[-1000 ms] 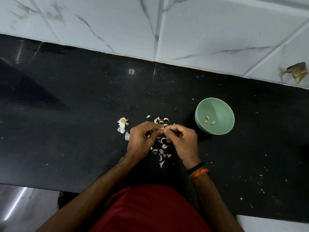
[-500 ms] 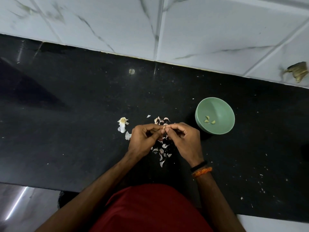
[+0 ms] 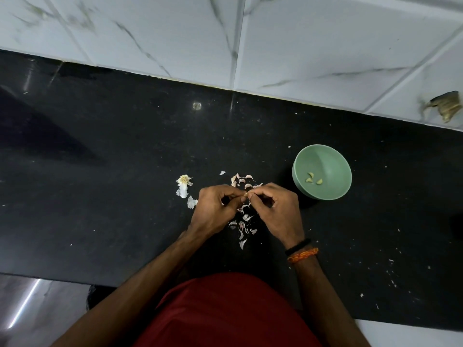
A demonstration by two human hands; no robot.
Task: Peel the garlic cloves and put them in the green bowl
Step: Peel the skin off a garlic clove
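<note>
My left hand [image 3: 213, 211] and my right hand [image 3: 278, 211] meet fingertip to fingertip over the black counter [image 3: 100, 196]. Between them they pinch a small garlic cloves piece [image 3: 246, 194], mostly hidden by the fingers. A green bowl [image 3: 333, 156] stands to the right of my right hand, with three peeled cloves [image 3: 312, 179] lying in it. Loose pinkish garlic skins [image 3: 244, 221] lie scattered under and beyond my hands.
A white garlic stem and husk [image 3: 184, 186] lies left of my left hand. Tiny white flakes [image 3: 390, 274] dot the counter at the right. A white tiled wall [image 3: 275, 41] runs behind the counter, with a brownish scrap [image 3: 447, 105] at far right.
Both hands have shifted slightly, the fingertips working on the clove; the bowl and skins lie as before.
</note>
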